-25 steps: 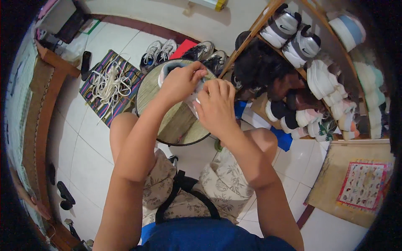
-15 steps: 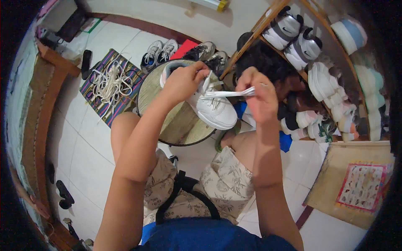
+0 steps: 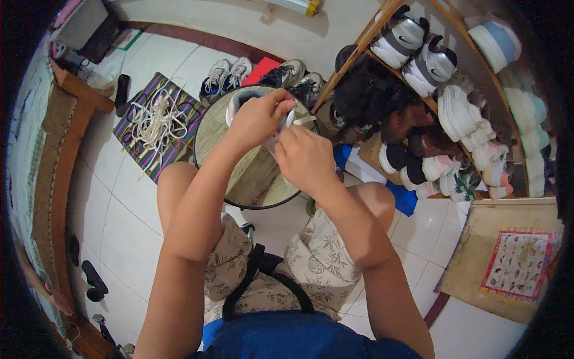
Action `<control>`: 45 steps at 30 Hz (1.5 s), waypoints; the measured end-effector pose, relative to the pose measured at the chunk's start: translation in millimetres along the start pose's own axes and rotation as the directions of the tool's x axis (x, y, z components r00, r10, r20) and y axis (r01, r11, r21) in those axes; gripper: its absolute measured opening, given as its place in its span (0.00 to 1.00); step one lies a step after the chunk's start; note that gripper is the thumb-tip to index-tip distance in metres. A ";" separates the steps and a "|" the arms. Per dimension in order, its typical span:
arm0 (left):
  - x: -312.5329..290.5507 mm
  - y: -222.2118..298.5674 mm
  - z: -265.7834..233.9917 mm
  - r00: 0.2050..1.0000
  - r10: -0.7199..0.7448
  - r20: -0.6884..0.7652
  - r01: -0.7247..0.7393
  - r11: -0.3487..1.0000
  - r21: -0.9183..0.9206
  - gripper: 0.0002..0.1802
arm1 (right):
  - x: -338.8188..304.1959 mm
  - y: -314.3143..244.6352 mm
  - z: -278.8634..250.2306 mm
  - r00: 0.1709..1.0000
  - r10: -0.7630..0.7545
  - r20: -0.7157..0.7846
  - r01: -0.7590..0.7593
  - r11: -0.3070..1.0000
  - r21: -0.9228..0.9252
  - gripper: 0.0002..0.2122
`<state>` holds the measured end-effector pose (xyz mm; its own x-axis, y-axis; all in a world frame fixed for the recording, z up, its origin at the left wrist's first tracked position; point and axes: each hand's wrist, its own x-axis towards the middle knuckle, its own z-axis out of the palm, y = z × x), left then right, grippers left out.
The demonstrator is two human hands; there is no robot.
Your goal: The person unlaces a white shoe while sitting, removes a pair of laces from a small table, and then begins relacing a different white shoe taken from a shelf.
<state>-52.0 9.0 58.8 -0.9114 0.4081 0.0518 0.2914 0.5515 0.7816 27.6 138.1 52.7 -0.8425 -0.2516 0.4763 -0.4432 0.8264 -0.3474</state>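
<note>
A white sneaker (image 3: 230,115) rests on a round wooden-topped stool (image 3: 254,179) between my knees. Its grey-lined collar shows at the far left, while my hands hide most of the upper and toe. Over the lacing, my left hand (image 3: 261,121) pinches a flat white shoelace (image 3: 290,121) between thumb and fingers. Close beside it, my right hand (image 3: 308,157) is bent down at the lacing with its fingers closed on the lace; the fingertips are partly hidden. A short white strip (image 3: 305,119) sticks out past my right knuckles.
Left of the stool, a tangle of white laces (image 3: 156,121) lies on a striped mat (image 3: 136,99). Several sneakers (image 3: 239,73) line the wall behind. A wooden rack (image 3: 353,57) full of shoes stands at the right, with a brown board (image 3: 478,263) nearer me.
My right hand has moved left and down from the drawn-out lace to the sneaker's lacing, now covering the toe. My left hand stays almost in place, still pinching.
</note>
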 end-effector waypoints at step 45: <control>-5.2 -10.2 -9.2 0.969 -0.066 0.237 0.124 0.963 -0.240 0.14 | 5.6 43.9 -20.6 0.820 0.508 0.264 -0.570 0.686 0.451 0.08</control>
<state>-53.0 -5.4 56.3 -0.8340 0.5316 -0.1482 0.0982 0.4071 0.9081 9.8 183.3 56.8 -0.9967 0.0806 0.0014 0.0379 0.4834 -0.8746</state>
